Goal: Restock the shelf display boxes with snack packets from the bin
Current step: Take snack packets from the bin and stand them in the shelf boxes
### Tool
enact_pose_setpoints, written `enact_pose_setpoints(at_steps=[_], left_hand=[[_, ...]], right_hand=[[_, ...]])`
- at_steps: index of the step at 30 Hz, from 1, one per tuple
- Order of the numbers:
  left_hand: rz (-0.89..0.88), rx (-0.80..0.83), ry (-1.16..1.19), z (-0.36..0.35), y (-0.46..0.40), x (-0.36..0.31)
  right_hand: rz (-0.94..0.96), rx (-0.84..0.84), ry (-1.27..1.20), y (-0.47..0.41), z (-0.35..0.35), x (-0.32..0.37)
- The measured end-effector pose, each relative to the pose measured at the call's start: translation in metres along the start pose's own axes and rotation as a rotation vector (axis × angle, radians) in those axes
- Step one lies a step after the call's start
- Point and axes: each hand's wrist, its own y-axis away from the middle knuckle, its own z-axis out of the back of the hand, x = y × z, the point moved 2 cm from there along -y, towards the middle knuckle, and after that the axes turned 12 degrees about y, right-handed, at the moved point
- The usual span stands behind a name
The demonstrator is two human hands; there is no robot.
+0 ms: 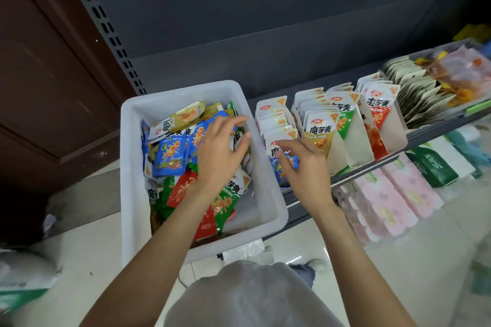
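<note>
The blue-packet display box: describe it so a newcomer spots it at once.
Start at the white bin on the shelf. The row of display boxes runs rightward from it; the blue-packet box stands first, touching the bin. Only its packets are blue, and the right hand rests on its front.

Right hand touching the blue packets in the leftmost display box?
Touching. In the head view, the right hand lies on the blue packets at the front of the leftmost display box, its fingers overlapping them with no gap showing.
</note>
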Motion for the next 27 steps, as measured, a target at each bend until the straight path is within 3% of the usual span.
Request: enact_pose_setpoints(at_steps=[2,4,8,10,13,18,20,27], left_hand=[[-0.081,-0.149,-0.044,0.028,0.015,0.009],[-0.098,-0.177,-0.162,0.051,0.026,0.024],[0.13,0.083,-0.375,0.069,0.034,0.067],[0.245,0.197,-0.395,0.067,0.035,0.079],[0.317,0.299,-0.429,0.061,0.034,0.086],[0.424,0.338,-0.347,0.056,0.033,0.1],[0.457,0.297,-0.283,0.056,0.032,0.102],[0.628,0.084,0.132,0.07,0.031,0.07]], right_hand=[[0.091,0.052,-0.068,-0.003,0.001,0.023],[0.183,0.131,-0.086,-0.008,-0.008,0.043],[0.197,0.286,0.009,-0.032,-0.049,0.075],[0.164,0.354,0.176,-0.047,-0.071,0.09],[0.108,0.425,0.418,-0.06,-0.094,0.106],[-0.027,0.484,0.425,-0.063,-0.116,0.11],[-0.073,0.502,0.333,-0.062,-0.122,0.107],[-0.457,0.58,-0.508,-0.031,-0.07,0.078]])
